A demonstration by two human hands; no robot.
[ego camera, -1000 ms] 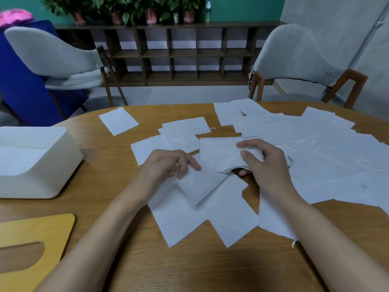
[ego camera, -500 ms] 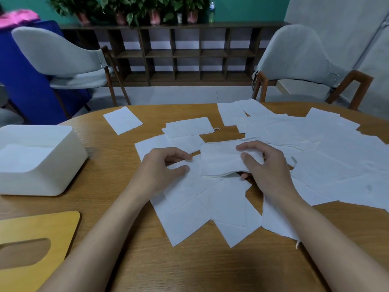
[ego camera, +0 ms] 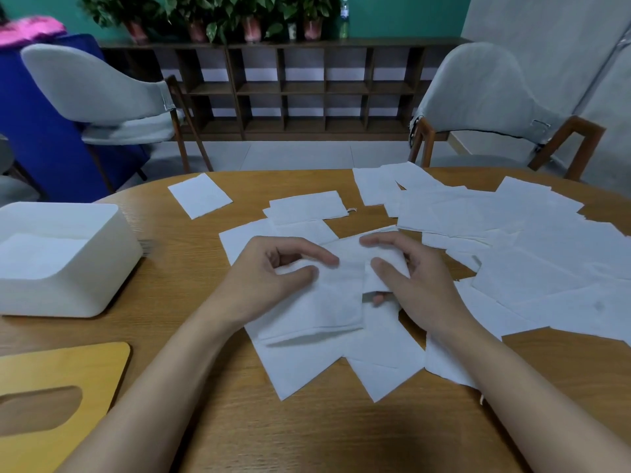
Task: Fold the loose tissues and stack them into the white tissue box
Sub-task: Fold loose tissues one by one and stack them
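Observation:
Both hands work on one white tissue (ego camera: 336,302) at the middle of the wooden table (ego camera: 307,438). My left hand (ego camera: 269,285) pinches its left part between thumb and curled fingers. My right hand (ego camera: 413,285) holds its right end, thumb on top and a fingertip showing under the fold. The tissue's near edge lifts a little off the sheets below. The white tissue box (ego camera: 65,295) stands open at the left edge with folded tissue inside. Several loose tissues (ego camera: 529,254) lie spread over the right half of the table.
A yellow wooden lid (ego camera: 51,370) with an oval slot lies at the near left. A single tissue (ego camera: 199,196) lies at the far side. Two grey chairs (ego camera: 478,97) stand beyond the table, before a dark shelf unit (ego camera: 290,90).
My left hand has moved right onto the tissue that my right hand held. The tissue now lies doubled toward me, between both hands.

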